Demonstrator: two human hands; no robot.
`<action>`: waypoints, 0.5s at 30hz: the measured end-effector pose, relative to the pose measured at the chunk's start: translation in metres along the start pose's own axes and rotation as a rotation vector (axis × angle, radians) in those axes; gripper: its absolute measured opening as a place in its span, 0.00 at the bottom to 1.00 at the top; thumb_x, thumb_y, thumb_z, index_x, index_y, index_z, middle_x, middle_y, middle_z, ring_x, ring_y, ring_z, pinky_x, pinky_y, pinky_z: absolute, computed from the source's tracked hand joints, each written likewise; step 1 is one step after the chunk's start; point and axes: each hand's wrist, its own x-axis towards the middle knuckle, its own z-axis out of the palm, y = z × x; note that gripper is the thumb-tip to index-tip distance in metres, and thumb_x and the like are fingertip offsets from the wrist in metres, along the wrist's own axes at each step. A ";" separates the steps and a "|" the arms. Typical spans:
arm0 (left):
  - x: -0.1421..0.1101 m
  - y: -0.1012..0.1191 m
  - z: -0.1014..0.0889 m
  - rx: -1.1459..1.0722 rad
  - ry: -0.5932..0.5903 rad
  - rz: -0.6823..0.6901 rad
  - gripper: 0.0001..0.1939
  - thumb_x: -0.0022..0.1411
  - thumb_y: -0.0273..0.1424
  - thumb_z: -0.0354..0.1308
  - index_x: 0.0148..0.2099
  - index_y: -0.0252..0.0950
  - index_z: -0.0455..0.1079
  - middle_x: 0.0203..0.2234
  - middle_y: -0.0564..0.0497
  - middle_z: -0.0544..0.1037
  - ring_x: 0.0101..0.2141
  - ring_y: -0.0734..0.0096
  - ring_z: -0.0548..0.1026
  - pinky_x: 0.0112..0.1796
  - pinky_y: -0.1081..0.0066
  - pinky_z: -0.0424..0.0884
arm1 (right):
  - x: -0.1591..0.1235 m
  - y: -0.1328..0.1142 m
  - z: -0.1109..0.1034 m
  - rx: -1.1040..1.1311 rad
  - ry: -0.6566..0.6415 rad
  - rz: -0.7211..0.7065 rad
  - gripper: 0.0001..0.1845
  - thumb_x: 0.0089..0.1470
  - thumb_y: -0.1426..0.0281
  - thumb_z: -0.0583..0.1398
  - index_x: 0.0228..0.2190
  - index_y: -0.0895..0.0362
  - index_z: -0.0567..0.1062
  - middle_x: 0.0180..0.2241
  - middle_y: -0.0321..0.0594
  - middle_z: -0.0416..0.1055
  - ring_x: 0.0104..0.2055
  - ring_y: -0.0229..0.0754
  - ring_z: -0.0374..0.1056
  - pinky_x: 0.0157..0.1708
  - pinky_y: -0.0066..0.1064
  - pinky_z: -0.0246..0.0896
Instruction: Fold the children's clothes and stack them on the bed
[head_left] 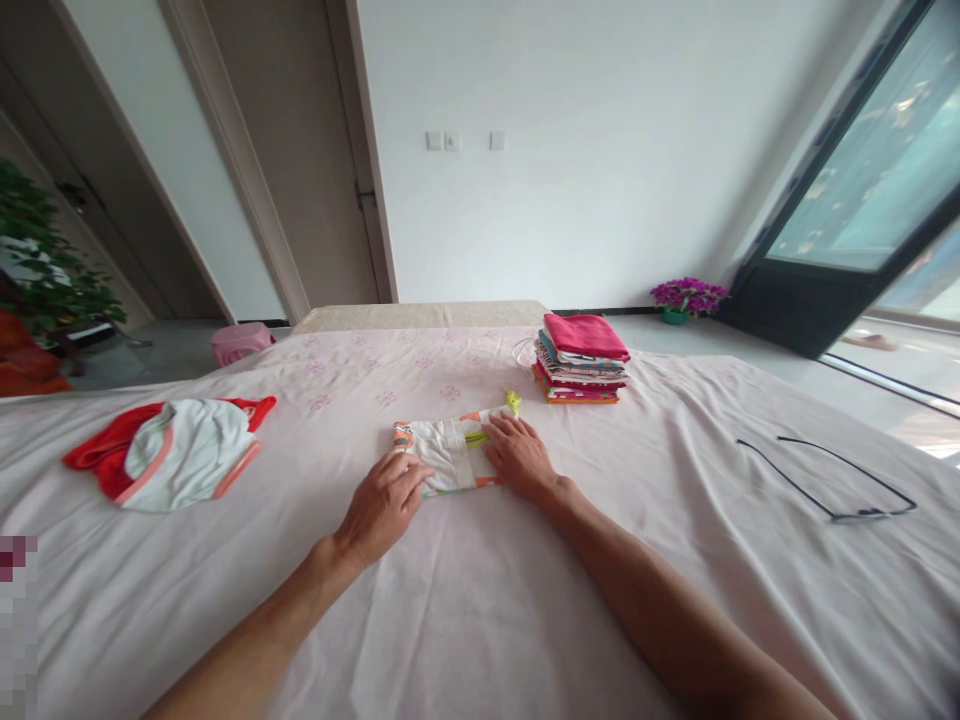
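Note:
A small folded white garment (448, 455) with orange and green print lies flat on the pale sheet in front of me. At its left end my left hand (386, 497) rests with slightly bent fingers on the fabric. My right hand (523, 458) is spread flat over the opposite end, pressing on the cloth. A yellow-green tie (513, 401) sticks out beyond the far right corner, just past my right fingertips. Farther back on the right stands a stack of folded clothes (581, 375) topped by a pink-red piece (587, 337).
Loose red and white clothes (184, 452) lie on the left of the sheet (450, 620). Eyeglasses (840, 485) with dark temples rest on the right. Beyond the sheet are a pink stool (241, 343), purple flowers (686, 295) in a green pot, and a leafy plant (45, 250).

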 end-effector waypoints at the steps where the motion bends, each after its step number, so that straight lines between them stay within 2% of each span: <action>1: -0.003 0.002 0.000 0.003 -0.025 0.021 0.15 0.64 0.22 0.50 0.48 0.41 0.74 0.38 0.48 0.75 0.43 0.63 0.72 0.47 0.62 0.70 | 0.002 -0.002 -0.005 -0.001 0.009 -0.010 0.20 0.66 0.65 0.49 0.54 0.53 0.72 0.59 0.42 0.66 0.64 0.45 0.54 0.63 0.37 0.45; 5: -0.008 0.006 0.002 0.001 -0.058 0.031 0.17 0.63 0.22 0.52 0.50 0.42 0.72 0.38 0.47 0.74 0.43 0.63 0.72 0.47 0.60 0.71 | 0.014 -0.011 -0.019 0.003 0.007 0.009 0.19 0.67 0.65 0.48 0.43 0.51 0.78 0.47 0.41 0.75 0.52 0.44 0.66 0.51 0.33 0.55; 8: -0.010 0.006 0.003 -0.022 -0.021 -0.001 0.18 0.63 0.21 0.51 0.51 0.41 0.70 0.41 0.47 0.73 0.45 0.63 0.72 0.49 0.61 0.71 | 0.032 -0.021 -0.019 -0.034 -0.028 0.032 0.20 0.67 0.65 0.48 0.37 0.53 0.79 0.41 0.42 0.77 0.46 0.45 0.69 0.45 0.32 0.56; 12: -0.015 0.004 0.003 -0.037 0.058 -0.081 0.15 0.62 0.19 0.49 0.47 0.40 0.67 0.41 0.47 0.72 0.45 0.64 0.72 0.49 0.62 0.71 | 0.062 -0.035 -0.009 -0.064 -0.080 0.106 0.21 0.66 0.63 0.48 0.37 0.54 0.79 0.42 0.45 0.77 0.46 0.46 0.70 0.43 0.33 0.57; 15: -0.017 0.004 0.002 -0.015 0.037 -0.092 0.11 0.62 0.20 0.50 0.42 0.40 0.67 0.37 0.49 0.72 0.42 0.64 0.73 0.46 0.63 0.72 | 0.081 -0.043 0.002 -0.042 -0.104 0.199 0.22 0.64 0.56 0.50 0.39 0.54 0.79 0.45 0.46 0.77 0.48 0.48 0.70 0.42 0.34 0.58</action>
